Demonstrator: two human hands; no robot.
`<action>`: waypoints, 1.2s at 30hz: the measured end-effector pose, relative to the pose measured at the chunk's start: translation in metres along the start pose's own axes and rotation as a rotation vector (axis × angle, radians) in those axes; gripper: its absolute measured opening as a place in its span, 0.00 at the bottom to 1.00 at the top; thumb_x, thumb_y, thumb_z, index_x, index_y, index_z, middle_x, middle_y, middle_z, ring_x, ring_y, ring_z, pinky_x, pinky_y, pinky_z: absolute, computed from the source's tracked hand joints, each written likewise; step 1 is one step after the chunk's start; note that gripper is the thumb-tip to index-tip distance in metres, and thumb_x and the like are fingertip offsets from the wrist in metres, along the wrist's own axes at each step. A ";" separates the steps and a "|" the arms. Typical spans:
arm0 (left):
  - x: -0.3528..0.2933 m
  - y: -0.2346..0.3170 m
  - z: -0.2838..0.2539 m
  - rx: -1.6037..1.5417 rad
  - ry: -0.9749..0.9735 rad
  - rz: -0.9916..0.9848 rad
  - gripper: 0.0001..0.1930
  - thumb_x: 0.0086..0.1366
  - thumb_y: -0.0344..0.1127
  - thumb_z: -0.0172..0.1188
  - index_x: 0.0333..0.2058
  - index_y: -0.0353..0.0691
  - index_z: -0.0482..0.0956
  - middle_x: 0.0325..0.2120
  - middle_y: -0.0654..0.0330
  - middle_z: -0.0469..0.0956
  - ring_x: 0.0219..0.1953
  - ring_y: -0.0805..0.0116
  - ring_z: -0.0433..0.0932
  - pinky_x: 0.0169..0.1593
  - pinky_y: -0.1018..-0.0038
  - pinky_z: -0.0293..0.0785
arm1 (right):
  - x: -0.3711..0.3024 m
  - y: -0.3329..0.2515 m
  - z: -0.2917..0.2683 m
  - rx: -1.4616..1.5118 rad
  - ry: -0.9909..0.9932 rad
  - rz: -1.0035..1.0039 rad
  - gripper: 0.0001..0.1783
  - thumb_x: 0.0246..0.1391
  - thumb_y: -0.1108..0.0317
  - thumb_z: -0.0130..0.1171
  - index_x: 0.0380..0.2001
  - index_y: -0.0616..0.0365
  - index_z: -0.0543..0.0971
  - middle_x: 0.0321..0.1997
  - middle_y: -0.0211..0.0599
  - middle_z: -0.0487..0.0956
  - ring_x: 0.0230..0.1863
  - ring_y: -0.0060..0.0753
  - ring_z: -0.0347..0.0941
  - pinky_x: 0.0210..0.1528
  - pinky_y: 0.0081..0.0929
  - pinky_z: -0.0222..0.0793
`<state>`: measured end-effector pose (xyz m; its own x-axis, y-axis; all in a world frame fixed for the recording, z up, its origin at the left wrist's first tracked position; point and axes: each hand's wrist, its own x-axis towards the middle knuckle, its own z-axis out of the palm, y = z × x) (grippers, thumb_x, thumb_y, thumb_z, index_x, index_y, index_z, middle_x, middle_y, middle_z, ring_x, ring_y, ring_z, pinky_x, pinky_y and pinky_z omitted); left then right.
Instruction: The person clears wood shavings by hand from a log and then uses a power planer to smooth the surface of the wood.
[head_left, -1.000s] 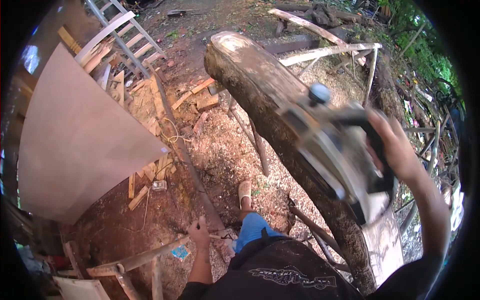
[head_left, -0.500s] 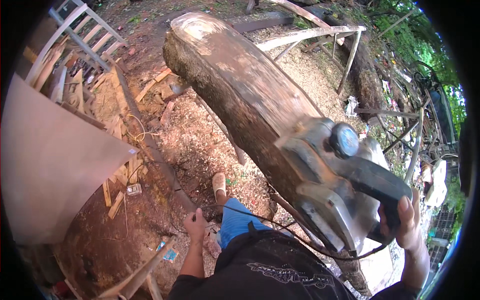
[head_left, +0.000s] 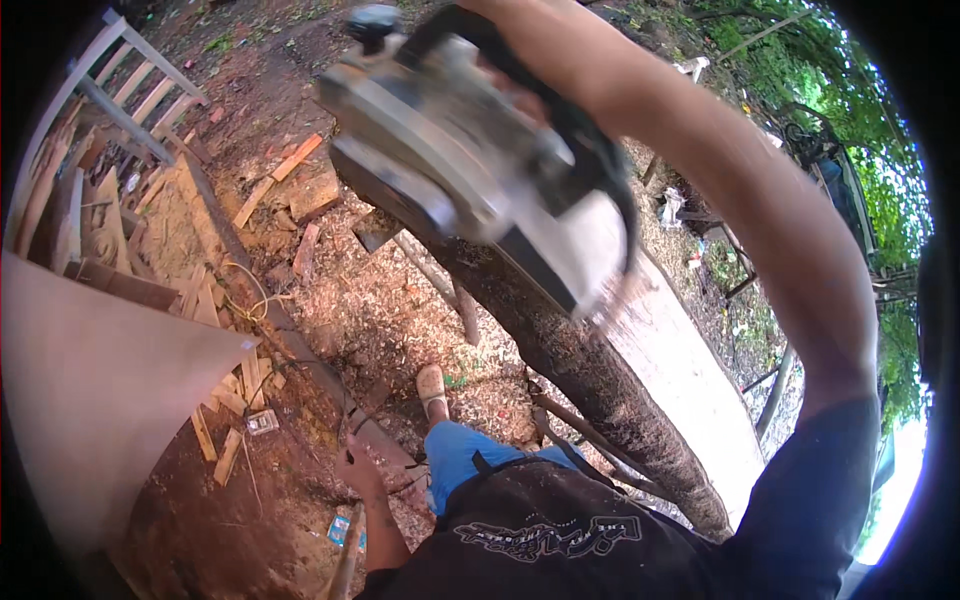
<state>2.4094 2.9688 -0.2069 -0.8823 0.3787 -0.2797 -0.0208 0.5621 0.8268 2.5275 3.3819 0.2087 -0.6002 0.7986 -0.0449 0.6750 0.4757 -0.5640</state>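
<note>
A grey electric planer (head_left: 430, 145) with a dark handle and front knob is at the far end of a long log (head_left: 690, 375). My right hand (head_left: 512, 92) is closed around its handle, with the arm stretched far forward and the fingers partly hidden. Motion blurs the planer. The log's upper face is planed flat and pale along the near stretch; rough bark remains on its side. Low at the left, my left hand (head_left: 360, 472) is closed on a thin black power cord (head_left: 347, 430), away from the log.
Wood shavings (head_left: 350, 300) cover the ground around my sandalled foot (head_left: 432, 385). A large pale sheet (head_left: 110, 390) stands at left, beside scrap wood (head_left: 115, 220) and a wooden frame (head_left: 150, 90). Poles prop up the log. Foliage (head_left: 850, 110) grows at far right.
My right hand has pushed the planer from the near end to the far end of the log. The near top face now shows bare and pale. My left hand has moved slightly left and down.
</note>
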 end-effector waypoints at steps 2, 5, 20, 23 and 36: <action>0.002 -0.004 -0.005 0.025 0.043 -0.023 0.22 0.65 0.43 0.54 0.17 0.32 0.70 0.13 0.64 0.66 0.18 0.74 0.61 0.23 0.72 0.58 | 0.037 -0.015 0.007 0.026 0.056 -0.079 0.26 0.59 0.52 0.33 0.41 0.56 0.77 0.37 0.55 0.77 0.40 0.48 0.74 0.47 0.43 0.66; -0.015 0.013 -0.006 0.065 0.116 0.008 0.22 0.66 0.44 0.52 0.19 0.33 0.74 0.11 0.64 0.69 0.17 0.72 0.65 0.23 0.71 0.61 | 0.085 -0.028 0.023 0.256 0.121 0.050 0.31 0.56 0.46 0.36 0.34 0.61 0.79 0.29 0.51 0.77 0.36 0.46 0.74 0.40 0.40 0.67; -0.163 -0.022 -0.030 -0.058 0.138 0.279 0.21 0.63 0.41 0.56 0.15 0.34 0.70 0.12 0.66 0.65 0.18 0.77 0.62 0.23 0.72 0.59 | -0.249 0.089 -0.039 0.200 0.055 0.185 0.41 0.51 0.31 0.42 0.23 0.65 0.81 0.15 0.37 0.73 0.19 0.33 0.70 0.31 0.33 0.68; -0.198 -0.028 -0.034 -0.090 0.038 0.224 0.20 0.62 0.39 0.57 0.16 0.32 0.70 0.11 0.64 0.64 0.18 0.77 0.61 0.23 0.72 0.59 | -0.360 0.102 -0.066 0.361 -0.097 0.245 0.24 0.63 0.51 0.40 0.42 0.62 0.76 0.14 0.29 0.69 0.14 0.19 0.64 0.17 0.22 0.58; -0.143 -0.026 -0.025 -0.022 -0.221 0.096 0.18 0.61 0.41 0.59 0.18 0.34 0.71 0.13 0.68 0.65 0.19 0.79 0.61 0.23 0.75 0.57 | -0.477 0.160 -0.062 0.370 0.219 0.591 0.25 0.58 0.48 0.45 0.44 0.61 0.62 0.23 0.39 0.72 0.14 0.27 0.67 0.16 0.22 0.64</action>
<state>2.5243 2.8814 -0.1764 -0.7566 0.5824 -0.2971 0.0460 0.5008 0.8643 2.9479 3.0999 0.1911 -0.0542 0.9573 -0.2839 0.6469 -0.1829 -0.7403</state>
